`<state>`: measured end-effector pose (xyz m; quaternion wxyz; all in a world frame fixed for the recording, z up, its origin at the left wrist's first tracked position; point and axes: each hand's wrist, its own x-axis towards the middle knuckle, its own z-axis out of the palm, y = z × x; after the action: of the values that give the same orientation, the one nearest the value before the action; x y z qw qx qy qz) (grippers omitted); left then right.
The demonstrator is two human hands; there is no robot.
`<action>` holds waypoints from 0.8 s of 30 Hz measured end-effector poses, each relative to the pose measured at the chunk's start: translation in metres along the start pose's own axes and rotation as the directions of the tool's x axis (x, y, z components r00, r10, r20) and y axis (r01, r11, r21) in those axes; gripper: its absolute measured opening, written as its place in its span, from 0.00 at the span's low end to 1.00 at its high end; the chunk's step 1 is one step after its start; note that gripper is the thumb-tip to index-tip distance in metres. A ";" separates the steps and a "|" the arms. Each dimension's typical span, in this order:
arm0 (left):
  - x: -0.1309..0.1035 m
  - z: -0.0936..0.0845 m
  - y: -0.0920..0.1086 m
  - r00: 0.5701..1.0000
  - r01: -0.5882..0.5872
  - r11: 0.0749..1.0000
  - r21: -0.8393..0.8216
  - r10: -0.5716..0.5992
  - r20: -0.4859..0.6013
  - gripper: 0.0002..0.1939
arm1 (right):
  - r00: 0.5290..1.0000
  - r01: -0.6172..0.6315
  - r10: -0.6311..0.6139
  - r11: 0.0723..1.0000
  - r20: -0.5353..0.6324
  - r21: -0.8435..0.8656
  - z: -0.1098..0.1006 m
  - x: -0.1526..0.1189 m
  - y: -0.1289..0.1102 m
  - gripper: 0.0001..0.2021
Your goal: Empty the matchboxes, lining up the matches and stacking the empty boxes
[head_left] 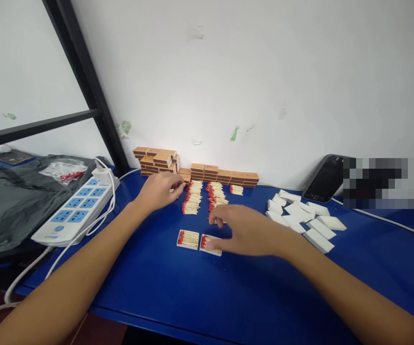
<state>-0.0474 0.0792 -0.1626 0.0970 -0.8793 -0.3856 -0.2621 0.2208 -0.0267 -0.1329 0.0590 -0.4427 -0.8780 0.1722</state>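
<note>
Two white matchbox trays filled with red-headed matches, a left one point(187, 239) and a right one point(207, 243), lie side by side on the blue table point(149, 287). My right hand point(248, 230) hovers over the right tray, thumb at its matches and fingers apart, holding nothing. My left hand point(159, 191) reaches to the left edge of a long match pile point(193, 197), its fingertips close together beside the stacked matchboxes point(156, 159); what they hold, if anything, is too small to tell. A second match pile point(216, 192) is partly behind my right hand.
A small match pile point(236, 189) lies before a row of matchboxes point(228, 176) along the wall. White empty trays point(300, 213) are heaped at right, near a black phone point(325, 178). A power strip point(77, 206) with white cables lies left.
</note>
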 end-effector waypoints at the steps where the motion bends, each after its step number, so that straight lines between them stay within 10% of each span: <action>1: 0.000 0.000 0.000 1.000 -0.003 1.000 0.000 0.003 0.002 0.11 | 0.998 -0.018 0.020 1.000 0.058 -0.024 0.003 -0.002 -0.009 0.23; 9: 0.001 0.002 0.000 1.000 -0.016 1.000 0.013 0.015 0.008 0.12 | 0.924 -0.206 0.286 0.932 0.255 -0.298 -0.014 -0.017 -0.018 0.14; 24: 0.002 0.001 0.000 0.998 0.028 1.000 0.011 -0.029 0.064 0.13 | 0.937 -0.345 0.343 0.890 -0.061 -0.299 -0.019 0.001 0.095 0.15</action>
<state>-0.0463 0.0809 -0.1624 0.0850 -0.8812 -0.4024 -0.2332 0.2973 0.0314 -0.1486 -0.0387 -0.5954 -0.8015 0.0407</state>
